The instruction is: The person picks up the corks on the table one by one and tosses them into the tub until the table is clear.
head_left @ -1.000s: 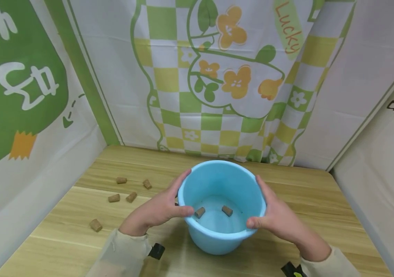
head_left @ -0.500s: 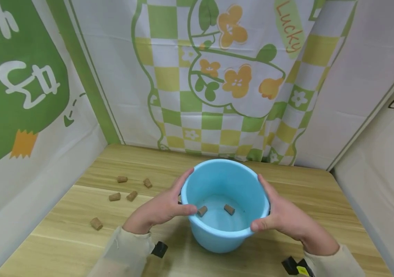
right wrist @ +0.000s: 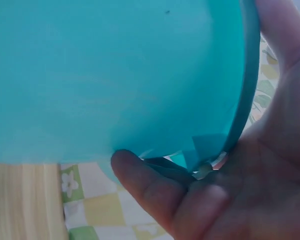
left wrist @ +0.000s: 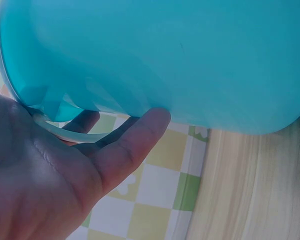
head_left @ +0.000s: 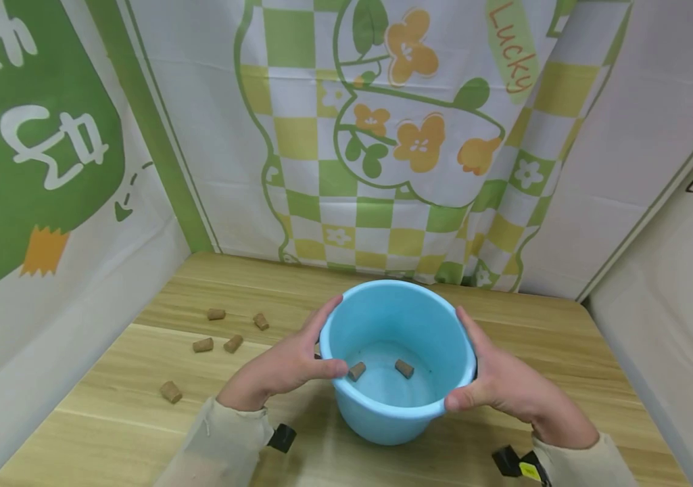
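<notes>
A light blue plastic bucket (head_left: 383,426) stands upright on the wooden table, its mouth facing up. Two corks lie on its floor: a left cork (head_left: 356,370) close to my left thumb in the head view, and a right cork (head_left: 404,368) near the middle. My left hand (head_left: 288,362) grips the left side of the rim, thumb over the edge. On the opposite side my right hand (head_left: 495,375) grips the rim the same way. Both wrist views show fingers under the rim against the bucket's outer wall (left wrist: 190,60), with a palm beside it.
Several loose corks lie on the wooden table (head_left: 109,379) to the left, among them a near cork (head_left: 171,391) and a far cork (head_left: 216,314). A printed cloth (head_left: 352,203) hangs behind the table, and white panels stand at both sides.
The bucket and both hands have shifted very slightly right in the head view, along with a small shift of the whole scene. Both hands keep their hold on the rim.
</notes>
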A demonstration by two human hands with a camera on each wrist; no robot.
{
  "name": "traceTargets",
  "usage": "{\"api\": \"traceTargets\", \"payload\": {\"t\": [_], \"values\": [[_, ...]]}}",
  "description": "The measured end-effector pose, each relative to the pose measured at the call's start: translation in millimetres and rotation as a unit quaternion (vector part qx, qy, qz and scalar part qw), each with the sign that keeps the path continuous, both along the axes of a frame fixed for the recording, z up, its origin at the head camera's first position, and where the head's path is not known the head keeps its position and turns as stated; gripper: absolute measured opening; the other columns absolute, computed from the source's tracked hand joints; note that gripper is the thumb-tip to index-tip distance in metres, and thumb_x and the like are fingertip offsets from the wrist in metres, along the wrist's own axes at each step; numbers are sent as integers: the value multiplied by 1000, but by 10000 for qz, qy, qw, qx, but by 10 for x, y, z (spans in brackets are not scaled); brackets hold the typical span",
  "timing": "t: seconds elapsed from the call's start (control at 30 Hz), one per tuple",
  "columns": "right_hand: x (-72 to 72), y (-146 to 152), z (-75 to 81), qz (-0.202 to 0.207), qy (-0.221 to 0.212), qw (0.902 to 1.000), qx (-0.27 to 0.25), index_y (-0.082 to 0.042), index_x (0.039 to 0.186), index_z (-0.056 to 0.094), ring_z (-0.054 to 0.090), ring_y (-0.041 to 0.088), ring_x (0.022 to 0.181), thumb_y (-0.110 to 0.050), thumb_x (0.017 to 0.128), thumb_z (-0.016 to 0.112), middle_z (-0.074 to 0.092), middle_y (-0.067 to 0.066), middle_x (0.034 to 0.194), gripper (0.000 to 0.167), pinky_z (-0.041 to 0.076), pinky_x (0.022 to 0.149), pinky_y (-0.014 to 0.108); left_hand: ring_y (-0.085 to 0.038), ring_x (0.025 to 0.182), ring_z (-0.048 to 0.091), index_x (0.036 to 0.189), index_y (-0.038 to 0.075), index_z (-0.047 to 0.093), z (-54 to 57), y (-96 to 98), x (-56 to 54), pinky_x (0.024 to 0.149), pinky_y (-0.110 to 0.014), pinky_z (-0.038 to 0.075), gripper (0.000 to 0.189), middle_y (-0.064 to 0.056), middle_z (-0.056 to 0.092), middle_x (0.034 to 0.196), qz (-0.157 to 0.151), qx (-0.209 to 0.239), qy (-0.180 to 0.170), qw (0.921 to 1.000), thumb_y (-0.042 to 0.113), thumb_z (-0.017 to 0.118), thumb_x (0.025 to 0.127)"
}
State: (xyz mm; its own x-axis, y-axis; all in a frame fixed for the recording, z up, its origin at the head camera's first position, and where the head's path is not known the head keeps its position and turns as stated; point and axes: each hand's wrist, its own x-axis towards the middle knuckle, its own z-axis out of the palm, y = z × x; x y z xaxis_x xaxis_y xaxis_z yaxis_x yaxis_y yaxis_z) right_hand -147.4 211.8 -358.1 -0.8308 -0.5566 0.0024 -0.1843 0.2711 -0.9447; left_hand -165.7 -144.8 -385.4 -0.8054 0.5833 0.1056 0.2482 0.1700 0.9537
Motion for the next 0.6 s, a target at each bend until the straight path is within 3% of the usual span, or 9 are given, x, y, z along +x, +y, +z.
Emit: {"api": "traceTargets", "payload": {"t": [0.2,0.43,0.6], "values": [[-29,-15,68,148,191,9990,369,-17,158,-14,49,43,119,-21,68,95,30,26,150,142,48,90,50,-39,128,44,159,38,4,-12,5,-2,96,-47,44,107,-8,23,157,49,-61,-2,10000,45,79,83],[-3,-6,65,-14,489,9957,792,-16,159,-12,38,43,127,-37,67,94,3,22,159,143,39,97,54,-40,129,42,159,37,3,-7,9,-13,97,-48,44,108,-8,21,157,-15,-37,-44,10000,46,79,83],[-2,11,36,-10,790,9927,910,-17,160,-10,34,43,130,-42,68,93,0,20,161,140,38,97,57,-39,130,41,159,37,3,-2,2,-8,97,-48,43,108,-8,19,157,-13,-51,-43,10000,46,79,83]]}}
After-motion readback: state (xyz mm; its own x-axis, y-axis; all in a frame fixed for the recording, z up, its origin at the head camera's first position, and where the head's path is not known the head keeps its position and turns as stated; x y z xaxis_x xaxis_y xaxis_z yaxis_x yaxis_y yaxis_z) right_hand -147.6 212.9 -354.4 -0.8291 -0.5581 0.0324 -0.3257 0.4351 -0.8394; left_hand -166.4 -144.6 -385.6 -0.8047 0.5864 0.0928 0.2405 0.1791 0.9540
